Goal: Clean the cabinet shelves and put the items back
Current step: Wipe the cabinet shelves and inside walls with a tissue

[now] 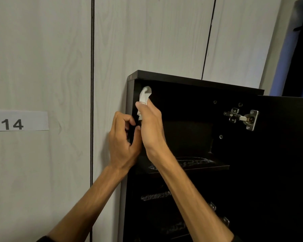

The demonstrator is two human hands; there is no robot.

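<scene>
Dark wooden cabinet (199, 81) stands open; its door (287, 154) swings right. Left hand (122, 142) clasps the cabinet's left edge, likely for steadiness, while right hand (150, 126) pinches a white cloth (144, 95) at its upper inside corner, wiping

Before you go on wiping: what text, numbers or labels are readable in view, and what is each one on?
"14": on the white paper strip stuck to the pale wall panel. A cut-off character, perhaps an "S", comes before it at the frame edge.
No other text: none shows on the cabinet, hinge or cloth.
</scene>
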